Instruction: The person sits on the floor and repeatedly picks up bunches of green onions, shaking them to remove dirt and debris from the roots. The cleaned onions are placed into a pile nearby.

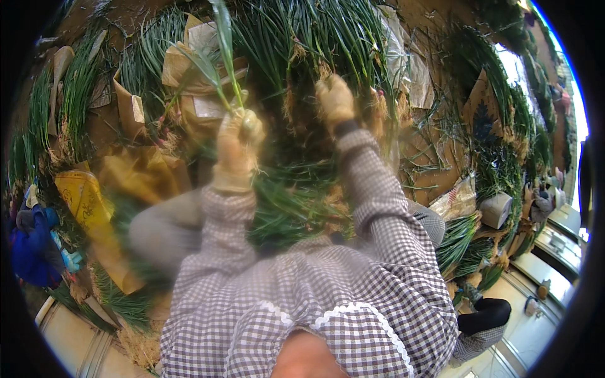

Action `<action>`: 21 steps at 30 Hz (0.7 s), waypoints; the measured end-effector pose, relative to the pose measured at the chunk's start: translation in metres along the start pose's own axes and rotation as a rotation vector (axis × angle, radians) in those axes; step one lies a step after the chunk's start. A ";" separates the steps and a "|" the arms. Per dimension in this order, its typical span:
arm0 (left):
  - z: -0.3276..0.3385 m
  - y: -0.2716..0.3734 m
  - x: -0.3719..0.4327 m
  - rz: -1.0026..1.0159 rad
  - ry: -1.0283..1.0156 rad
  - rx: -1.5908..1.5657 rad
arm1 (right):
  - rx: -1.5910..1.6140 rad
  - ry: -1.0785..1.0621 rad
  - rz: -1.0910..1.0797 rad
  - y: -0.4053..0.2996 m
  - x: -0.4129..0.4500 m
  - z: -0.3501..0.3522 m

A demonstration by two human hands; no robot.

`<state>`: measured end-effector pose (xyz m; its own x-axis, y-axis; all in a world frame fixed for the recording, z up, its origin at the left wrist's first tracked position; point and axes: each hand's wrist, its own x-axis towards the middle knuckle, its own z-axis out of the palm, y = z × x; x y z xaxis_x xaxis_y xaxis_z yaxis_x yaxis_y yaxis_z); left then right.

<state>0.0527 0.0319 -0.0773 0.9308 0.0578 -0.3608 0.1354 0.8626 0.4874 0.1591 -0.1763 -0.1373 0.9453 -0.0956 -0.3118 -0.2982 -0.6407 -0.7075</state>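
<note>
Upright in my gloved left hand is a small bunch of green plant stalks with long flat leaves, gripped near its base. My gloved right hand reaches forward to the roots of a plant in a large heap of long-leaved green plants; its fingers look curled, and whether they hold the roots is not clear. Pale stringy roots hang from the heap beside that hand. More loose green plants lie below, between my forearms. The picture is blurred around both hands.
Brown paper wraps and bundled plants stand at the left, near a yellow printed sack. At the right are a white block-like object and more bundles. A person in blue is at the far left; others are at the right edge.
</note>
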 end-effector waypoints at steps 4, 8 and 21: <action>0.005 -0.019 0.018 -0.211 0.206 0.076 | -0.609 -0.073 0.128 -0.017 0.072 0.014; -0.021 -0.025 0.020 -0.183 0.341 0.050 | -0.369 -0.266 0.148 0.011 0.109 0.011; -0.065 -0.046 0.044 -0.066 0.468 0.227 | -0.660 0.194 -0.443 -0.007 0.060 -0.059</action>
<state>0.0657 0.0276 -0.1668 0.6736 0.2699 -0.6881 0.3072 0.7445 0.5928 0.2253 -0.2222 -0.1139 0.9813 0.1802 0.0672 0.1902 -0.9609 -0.2013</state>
